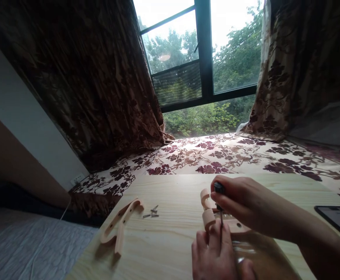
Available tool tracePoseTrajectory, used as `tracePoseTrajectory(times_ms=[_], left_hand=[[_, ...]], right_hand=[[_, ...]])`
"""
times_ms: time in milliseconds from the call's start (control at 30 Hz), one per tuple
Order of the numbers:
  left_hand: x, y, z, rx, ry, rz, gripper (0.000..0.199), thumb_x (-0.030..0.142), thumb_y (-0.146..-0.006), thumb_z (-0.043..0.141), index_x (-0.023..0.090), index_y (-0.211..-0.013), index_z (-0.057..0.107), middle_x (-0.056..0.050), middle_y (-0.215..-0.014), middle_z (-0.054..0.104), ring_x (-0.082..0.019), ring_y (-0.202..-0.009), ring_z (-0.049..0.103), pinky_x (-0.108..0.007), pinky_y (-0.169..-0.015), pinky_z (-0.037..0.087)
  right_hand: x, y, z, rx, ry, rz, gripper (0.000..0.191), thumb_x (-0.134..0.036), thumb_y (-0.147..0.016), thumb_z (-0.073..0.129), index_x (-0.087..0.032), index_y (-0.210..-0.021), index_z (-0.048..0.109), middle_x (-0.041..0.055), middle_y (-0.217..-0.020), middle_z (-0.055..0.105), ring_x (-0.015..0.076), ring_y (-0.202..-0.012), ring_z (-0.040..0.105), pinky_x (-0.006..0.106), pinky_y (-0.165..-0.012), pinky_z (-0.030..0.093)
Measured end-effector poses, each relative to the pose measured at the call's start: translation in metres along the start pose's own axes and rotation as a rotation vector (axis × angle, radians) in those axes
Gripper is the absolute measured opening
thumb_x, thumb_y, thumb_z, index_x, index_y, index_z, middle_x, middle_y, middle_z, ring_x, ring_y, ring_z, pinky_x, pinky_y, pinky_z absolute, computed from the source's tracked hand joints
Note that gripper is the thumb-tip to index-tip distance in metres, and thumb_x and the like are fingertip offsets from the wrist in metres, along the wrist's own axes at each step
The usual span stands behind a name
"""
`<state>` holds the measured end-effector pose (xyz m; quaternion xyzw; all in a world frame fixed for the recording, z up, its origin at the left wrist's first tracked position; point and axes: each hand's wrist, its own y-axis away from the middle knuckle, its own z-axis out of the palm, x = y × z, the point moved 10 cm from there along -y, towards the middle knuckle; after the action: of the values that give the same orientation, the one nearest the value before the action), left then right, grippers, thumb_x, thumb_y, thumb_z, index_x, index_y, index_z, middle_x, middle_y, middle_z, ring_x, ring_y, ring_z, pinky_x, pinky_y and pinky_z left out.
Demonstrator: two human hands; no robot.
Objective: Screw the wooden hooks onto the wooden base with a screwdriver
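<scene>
My right hand (236, 200) is closed around the black handle of a screwdriver (218, 188), which stands nearly upright with its shaft pointing down. My left hand (213, 254) presses its fingers on a pale wooden hook (208, 218), close beside the screwdriver's shaft. The tip of the shaft is hidden by the fingers, so I cannot tell what it touches. Another curved wooden end (204, 197) shows just behind. Under both hands lies a shiny brown board (263, 252). A flat wooden part with a dark hole (239, 225) shows below my right wrist.
Curved wooden hooks (120, 225) with screw holes lie on the left of the pale wooden table (164, 249). Several loose screws (152, 212) lie beside them. A phone (337, 221) rests at the right edge. Behind the table is a ledge with flowered cloth (181, 155).
</scene>
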<state>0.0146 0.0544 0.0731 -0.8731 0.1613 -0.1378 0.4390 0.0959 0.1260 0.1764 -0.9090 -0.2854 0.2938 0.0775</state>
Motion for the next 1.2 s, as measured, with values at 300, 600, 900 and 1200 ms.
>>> tracePoseTrajectory(times_ms=[300, 600, 900, 1200], left_hand=[[-0.002, -0.007, -0.002, -0.029, 0.065, -0.094, 0.05, 0.053, -0.072, 0.062, 0.03, -0.116, 0.067, 0.001, -0.112, 0.07, -0.025, -0.081, 0.061, -0.037, -0.067, 0.053], [0.0, 0.0, 0.006, -0.11, 0.06, -0.13, 0.056, 0.038, -0.068, 0.061, 0.027, -0.122, 0.063, -0.001, -0.121, 0.066, -0.03, -0.092, 0.059, -0.045, -0.077, 0.052], [-0.002, -0.002, 0.005, -0.149, 0.117, -0.154, 0.053, 0.041, -0.075, 0.058, 0.027, -0.127, 0.06, -0.001, -0.126, 0.064, -0.029, -0.097, 0.057, -0.045, -0.083, 0.05], [0.001, -0.007, 0.0, -0.153, 0.121, -0.137, 0.054, 0.04, -0.076, 0.058, 0.025, -0.127, 0.06, -0.003, -0.127, 0.063, -0.03, -0.098, 0.056, -0.045, -0.084, 0.049]], right_hand=[[0.006, -0.006, -0.005, 0.085, 0.017, 0.011, 0.023, -0.033, -0.094, 0.047, -0.023, -0.073, 0.043, -0.0023, -0.063, 0.055, 0.0137, -0.056, 0.047, 0.027, -0.055, 0.032], [-0.006, 0.001, -0.012, 0.063, -0.069, -0.053, 0.015, -0.025, -0.092, 0.051, -0.023, -0.077, 0.049, -0.0055, -0.065, 0.053, 0.0112, -0.056, 0.045, 0.024, -0.052, 0.033], [-0.001, 0.001, -0.02, 0.12, -0.055, -0.024, 0.008, -0.028, -0.089, 0.055, -0.023, -0.084, 0.055, -0.0057, -0.062, 0.053, 0.0109, -0.054, 0.045, 0.023, -0.051, 0.033], [0.005, -0.002, -0.021, 0.123, -0.051, -0.019, 0.016, -0.032, -0.092, 0.053, -0.022, -0.08, 0.055, -0.0035, -0.064, 0.058, 0.0117, -0.057, 0.049, 0.022, -0.053, 0.036]])
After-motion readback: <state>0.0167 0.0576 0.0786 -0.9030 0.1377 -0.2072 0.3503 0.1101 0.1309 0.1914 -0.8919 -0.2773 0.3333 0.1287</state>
